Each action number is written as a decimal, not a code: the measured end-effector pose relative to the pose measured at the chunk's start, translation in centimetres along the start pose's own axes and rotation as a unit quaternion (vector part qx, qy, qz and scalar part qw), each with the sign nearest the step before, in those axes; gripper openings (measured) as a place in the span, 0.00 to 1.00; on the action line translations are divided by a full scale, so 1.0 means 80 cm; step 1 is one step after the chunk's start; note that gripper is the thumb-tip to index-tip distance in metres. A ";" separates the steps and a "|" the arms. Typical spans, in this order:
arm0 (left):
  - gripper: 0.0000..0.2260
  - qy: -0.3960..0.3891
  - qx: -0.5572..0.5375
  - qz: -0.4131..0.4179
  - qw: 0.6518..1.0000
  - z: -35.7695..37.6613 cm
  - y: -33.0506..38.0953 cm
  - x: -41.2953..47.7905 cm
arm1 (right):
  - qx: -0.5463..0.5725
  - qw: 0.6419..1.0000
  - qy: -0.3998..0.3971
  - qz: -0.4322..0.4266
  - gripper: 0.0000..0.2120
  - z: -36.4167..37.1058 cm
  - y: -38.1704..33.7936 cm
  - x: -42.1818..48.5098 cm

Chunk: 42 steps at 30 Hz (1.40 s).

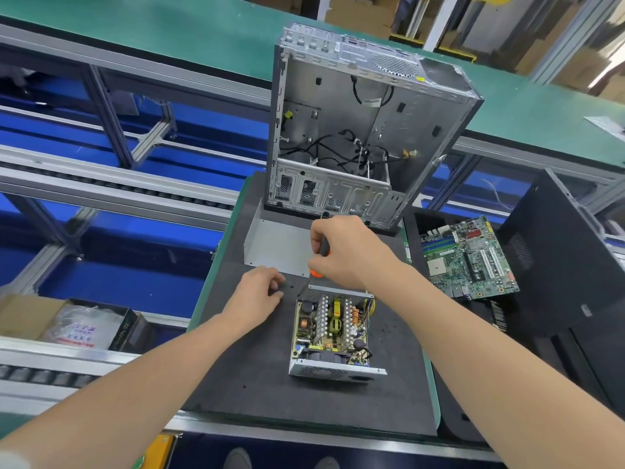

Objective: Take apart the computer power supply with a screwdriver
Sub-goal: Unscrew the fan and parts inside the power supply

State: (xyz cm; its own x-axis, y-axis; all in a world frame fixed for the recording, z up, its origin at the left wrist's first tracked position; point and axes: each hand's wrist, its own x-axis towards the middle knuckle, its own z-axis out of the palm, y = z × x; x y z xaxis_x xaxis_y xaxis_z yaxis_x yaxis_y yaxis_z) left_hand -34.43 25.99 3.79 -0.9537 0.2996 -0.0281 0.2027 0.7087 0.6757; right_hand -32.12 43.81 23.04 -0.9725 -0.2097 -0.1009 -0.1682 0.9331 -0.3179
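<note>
Power supply point(333, 336), a small silver metal box with its cover off and its coils, heat sinks and yellow transformers bared, lies just nearer the person than the right hand point(348, 252). Its long axis runs away from the person, one perforated end wall closest and the other under that hand. No label on it is legible.

The right hand grips the orange-and-black screwdriver point(317, 273). The shaft slants down toward the supply's far left corner.

The left hand point(260, 292) rests with curled fingers on the black foam mat point(257, 384), just left of that corner. Whether it pinches anything cannot be told.

A folded grey sheet-metal cover point(277, 245) lies just beyond the left hand. A gutted silver computer case point(355, 130) stands upright beyond the right hand.

Bare mat lies open left of the supply and toward the person; the mat's right edge is nearer. Right of the right hand lies a green motherboard point(470, 262). Far left of the left hand, a cardboard box point(20, 313) holds a plastic bag point(84, 326) whose print is too blurred to read.
</note>
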 end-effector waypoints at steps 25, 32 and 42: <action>0.07 -0.027 0.061 0.061 0.996 -0.036 -0.052 -0.045 | 0.045 0.998 0.010 -0.031 0.05 -0.001 -0.009 -0.015; 0.06 -0.020 0.041 0.048 0.998 -0.035 -0.053 -0.043 | 0.023 0.999 -0.020 -0.026 0.04 0.004 -0.020 -0.019; 0.16 -0.130 -0.198 0.088 0.968 -0.011 0.009 -0.067 | -0.024 0.998 -0.051 -0.025 0.07 0.012 -0.016 -0.045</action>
State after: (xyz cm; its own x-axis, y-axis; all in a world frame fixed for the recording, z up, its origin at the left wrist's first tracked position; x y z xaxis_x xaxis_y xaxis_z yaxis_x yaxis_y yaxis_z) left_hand -29.34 24.33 5.04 -0.8136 0.5803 -0.0362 0.2066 0.3468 0.9149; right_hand -28.28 43.06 22.87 -0.9417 -0.2832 -0.1816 -0.2268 0.9331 -0.2791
